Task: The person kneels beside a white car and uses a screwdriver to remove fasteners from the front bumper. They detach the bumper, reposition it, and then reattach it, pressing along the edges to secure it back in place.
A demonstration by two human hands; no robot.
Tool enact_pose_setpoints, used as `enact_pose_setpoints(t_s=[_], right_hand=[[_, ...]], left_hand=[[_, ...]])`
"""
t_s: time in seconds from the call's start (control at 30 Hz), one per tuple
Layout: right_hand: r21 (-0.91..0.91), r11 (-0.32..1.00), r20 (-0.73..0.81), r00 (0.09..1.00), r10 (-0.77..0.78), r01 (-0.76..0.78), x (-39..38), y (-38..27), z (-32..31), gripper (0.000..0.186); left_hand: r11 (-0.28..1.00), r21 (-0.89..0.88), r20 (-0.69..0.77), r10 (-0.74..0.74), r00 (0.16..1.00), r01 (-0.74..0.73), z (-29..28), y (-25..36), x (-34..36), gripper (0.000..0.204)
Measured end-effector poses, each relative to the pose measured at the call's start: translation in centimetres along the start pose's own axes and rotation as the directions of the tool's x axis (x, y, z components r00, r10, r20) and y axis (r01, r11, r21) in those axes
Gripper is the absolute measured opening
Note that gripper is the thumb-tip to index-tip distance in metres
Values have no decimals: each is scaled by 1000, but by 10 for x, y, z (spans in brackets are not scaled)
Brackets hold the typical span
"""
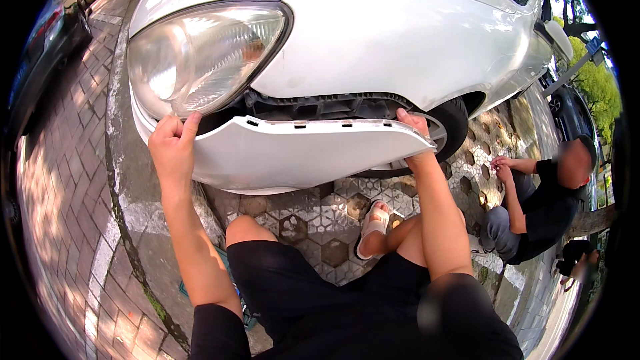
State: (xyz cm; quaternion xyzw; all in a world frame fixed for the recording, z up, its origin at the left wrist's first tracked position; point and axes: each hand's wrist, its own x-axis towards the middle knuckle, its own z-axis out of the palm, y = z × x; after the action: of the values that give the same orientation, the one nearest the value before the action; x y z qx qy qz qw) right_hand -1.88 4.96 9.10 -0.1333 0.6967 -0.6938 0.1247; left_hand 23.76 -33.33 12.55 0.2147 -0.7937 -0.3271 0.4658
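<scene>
In front of me is a white car with a cloudy headlight (pixel 197 57) and a white fender (pixel 373 40). Its white bumper (pixel 287 153) is pulled away at the upper edge, showing square slots along the lip and a dark gap with black plastic bracket (pixel 327 103) behind it. My left hand (pixel 172 143) is closed on the bumper just below the headlight, thumb upward. My right hand (pixel 416 137) grips the bumper's far right end, beside the wheel arch and front wheel (pixel 450 130).
A person (pixel 540 213) in dark clothes crouches at my right, hands together; another person (pixel 577 257) is farther back. A green case (pixel 248 317) lies partly hidden beside my left leg. Dark cars (pixel 47 67) stand at left and far right. Paving and a curb (pixel 133 207) surround me.
</scene>
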Motion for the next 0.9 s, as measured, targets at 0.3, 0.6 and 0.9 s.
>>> enact_pose_setpoints(t_s=[0.3, 0.6, 0.9], right_hand=[[-322, 947, 154, 986, 63, -11, 6, 64, -29, 31], [-743, 638, 288, 957, 33, 202, 14, 82, -15, 40], [18, 998, 367, 929, 56, -68, 37, 140, -46, 48]], left_hand=[[1000, -13, 20, -15, 1000, 15, 1, 2, 0, 49], [999, -10, 30, -36, 999, 36, -1, 1, -1, 48], [998, -11, 7, -59, 998, 59, -1, -1, 1, 49]])
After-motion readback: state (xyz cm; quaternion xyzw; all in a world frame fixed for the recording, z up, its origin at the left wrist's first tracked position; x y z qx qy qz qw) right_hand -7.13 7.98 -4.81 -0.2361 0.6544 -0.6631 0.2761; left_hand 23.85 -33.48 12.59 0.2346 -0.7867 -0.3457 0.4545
